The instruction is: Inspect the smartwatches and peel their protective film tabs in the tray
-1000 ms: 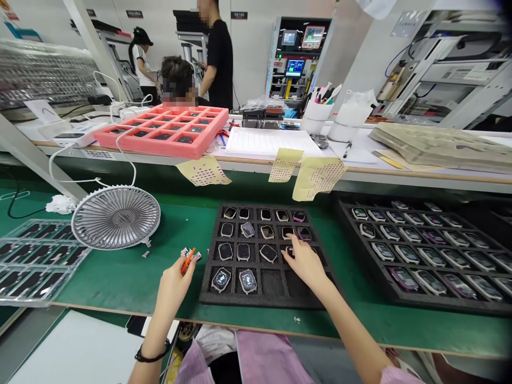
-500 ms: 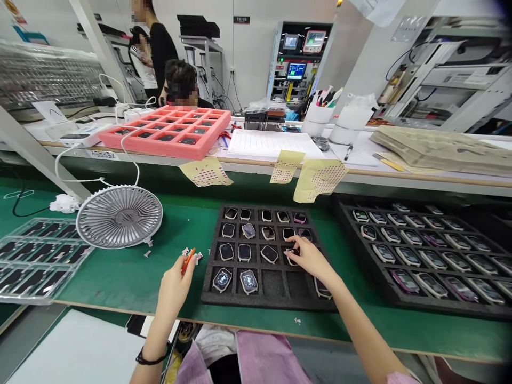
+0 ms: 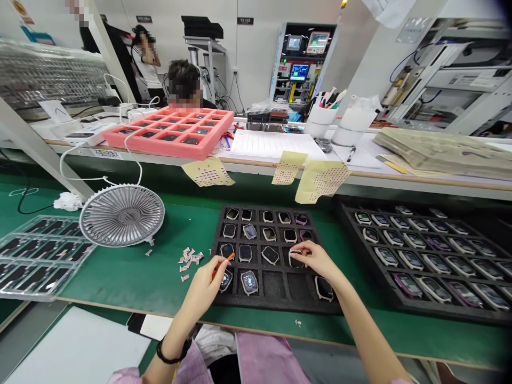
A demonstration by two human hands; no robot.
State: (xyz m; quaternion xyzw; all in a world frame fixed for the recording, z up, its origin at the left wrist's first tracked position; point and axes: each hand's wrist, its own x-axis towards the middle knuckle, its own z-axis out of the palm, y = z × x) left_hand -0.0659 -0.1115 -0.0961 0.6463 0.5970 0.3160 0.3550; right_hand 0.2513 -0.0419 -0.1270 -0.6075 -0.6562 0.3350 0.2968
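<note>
My left hand (image 3: 210, 278) is closed around a slim orange tool (image 3: 229, 257); its exact kind I cannot make out. The tool's tip is over the left side of a black foam tray (image 3: 276, 305), by a watch (image 3: 227, 251). My right hand (image 3: 316, 260) pinches the edge of a smartwatch (image 3: 295, 260) in a right-hand compartment of that tray, and the fingers cover part of it. More strapless smartwatches fill other compartments; one lit watch (image 3: 249, 282) shows a dial in the front row. Small pale pieces (image 3: 190, 258) are scattered left of the tray.
A second black tray (image 3: 404, 304) of watches lies to the right. On the left are a grey fan (image 3: 123, 216) and a clear plastic tray (image 3: 38, 256) with dark parts. The shelf ahead bears a pink foam tray (image 3: 196, 152), papers (image 3: 276, 145) and a pen cup (image 3: 320, 120).
My left hand has moved right with the orange tool, from the small pale pieces to the tray. My right hand has shifted slightly right and down, still at the watch.
</note>
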